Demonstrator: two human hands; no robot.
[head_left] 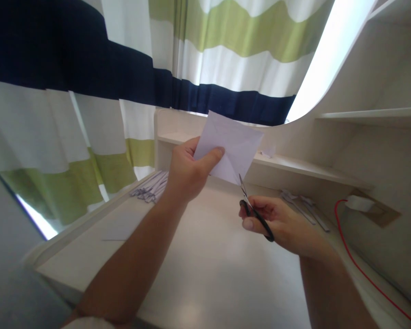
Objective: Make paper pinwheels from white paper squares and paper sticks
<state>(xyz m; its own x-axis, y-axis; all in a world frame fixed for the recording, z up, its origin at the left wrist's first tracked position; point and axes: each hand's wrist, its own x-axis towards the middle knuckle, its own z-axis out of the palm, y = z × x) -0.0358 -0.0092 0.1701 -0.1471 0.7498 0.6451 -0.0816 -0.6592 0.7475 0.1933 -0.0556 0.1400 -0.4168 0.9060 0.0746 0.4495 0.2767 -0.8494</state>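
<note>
My left hand (195, 169) pinches a square of white paper (238, 141) by its left side, thumb on top and fingers behind. The paper is held up above the desk, tilted, with faint crease lines on it. My right hand (274, 221) grips a pair of scissors (245, 194) by its black handles, with fingers in the loops. The blades point up at the lower corner of the paper and overlap its edge; whether they are cutting into it I cannot tell.
Several folded paper strips (150, 187) lie at the desk's left back, beside a flat white sheet (118, 226). More folded paper pieces (304, 205) lie at the right. A paper scrap (268, 152) rests on the shelf (294, 163). A red cable (349, 251) runs from a white plug (359, 203).
</note>
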